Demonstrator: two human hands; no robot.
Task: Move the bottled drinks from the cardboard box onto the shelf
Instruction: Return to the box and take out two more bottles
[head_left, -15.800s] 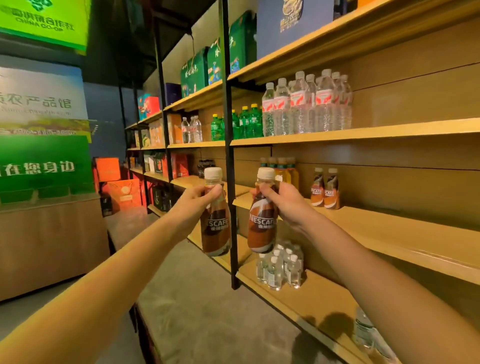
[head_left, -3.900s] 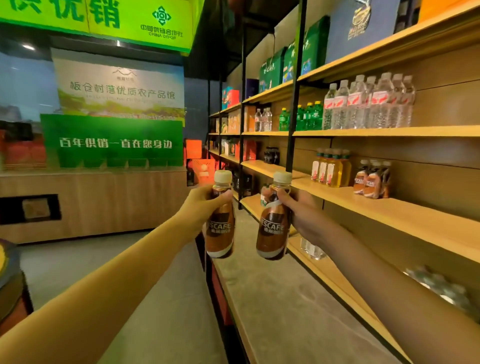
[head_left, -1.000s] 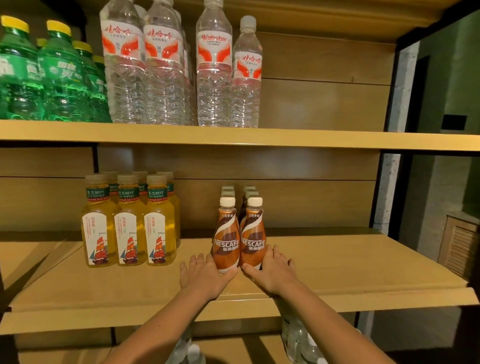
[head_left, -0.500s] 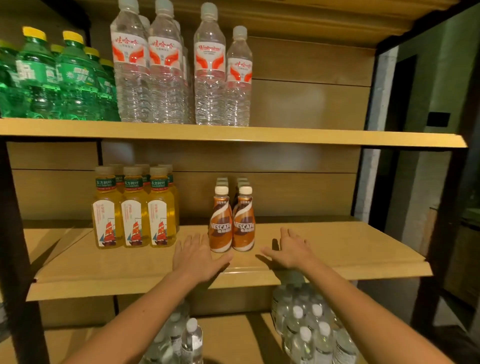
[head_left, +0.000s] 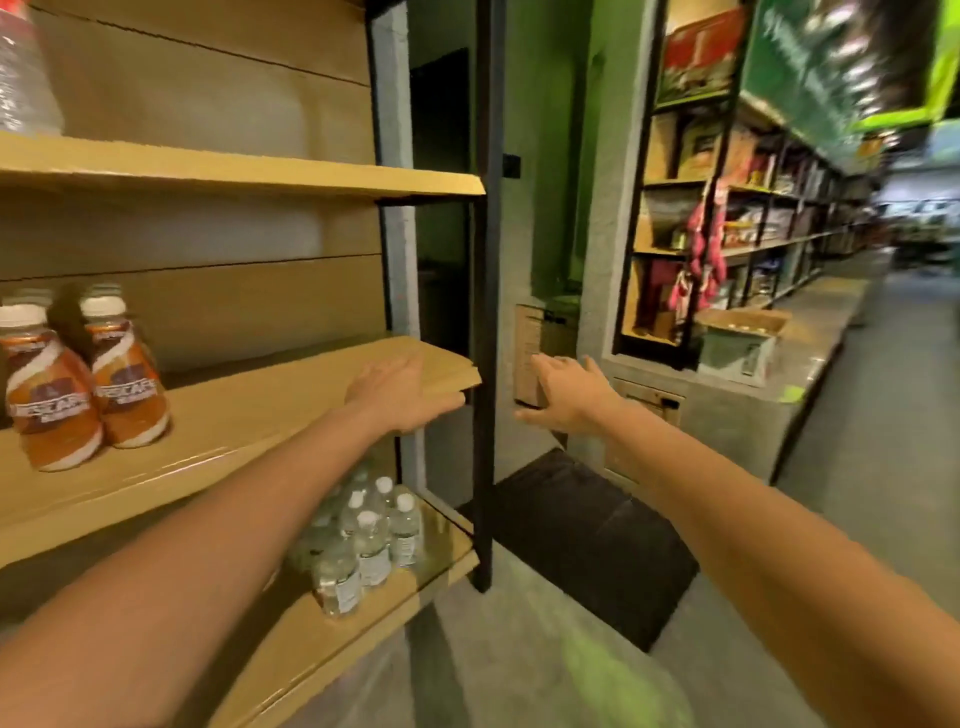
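Blurred view from a head-worn camera in a shop aisle. At far left, two brown-and-orange coffee bottles with white caps stand upright side by side on the middle wooden shelf, with more bottles of the same kind partly hidden behind them. Above them, on the next shelf up, part of a clear water bottle shows at the picture's edge. On the lowest shelf, a cluster of small water bottles stands near the right end.

The left hand reaches out over the right end of the middle shelf, well apart from the coffee bottles; its grip is spread, fingers straight, holding nothing. Whether it touches the wood cannot be told.

A black upright post stands between the two hands. Just past it, the right hand hangs in the air, its grip also spread and empty.

Below lies a dark mat on the floor. Further right, the open cardboard box sits on a low grey ledge; its contents are too blurred to make out.
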